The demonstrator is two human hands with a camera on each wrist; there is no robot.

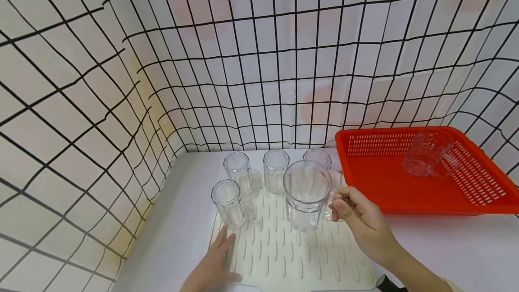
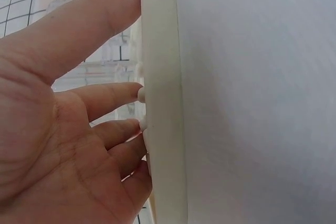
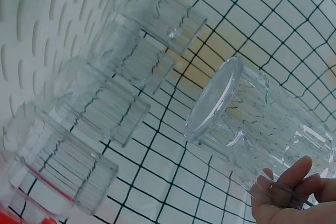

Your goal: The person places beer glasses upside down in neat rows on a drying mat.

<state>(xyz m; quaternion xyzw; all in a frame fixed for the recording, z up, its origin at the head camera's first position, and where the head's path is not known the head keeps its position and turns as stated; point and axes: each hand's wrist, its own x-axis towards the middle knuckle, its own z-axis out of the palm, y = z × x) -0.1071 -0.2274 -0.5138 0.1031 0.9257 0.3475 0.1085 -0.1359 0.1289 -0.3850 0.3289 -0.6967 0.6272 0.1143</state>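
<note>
Your right hand (image 1: 357,213) pinches the handle of the clear mug (image 1: 307,195), held above the drying mat (image 1: 284,256) your flat, spread left hand (image 1: 215,267) steadies; next, I'd judge, lower it upright beside the standing mugs (image 1: 259,175).

Head view looks down; wrist views sit close, sharing the mat (image 1: 284,256).

red basket (image 1: 478,202) at right, one clear mug (image 1: 427,152) lying inside; black wire grid (image 1: 243,57) across the background.
</note>
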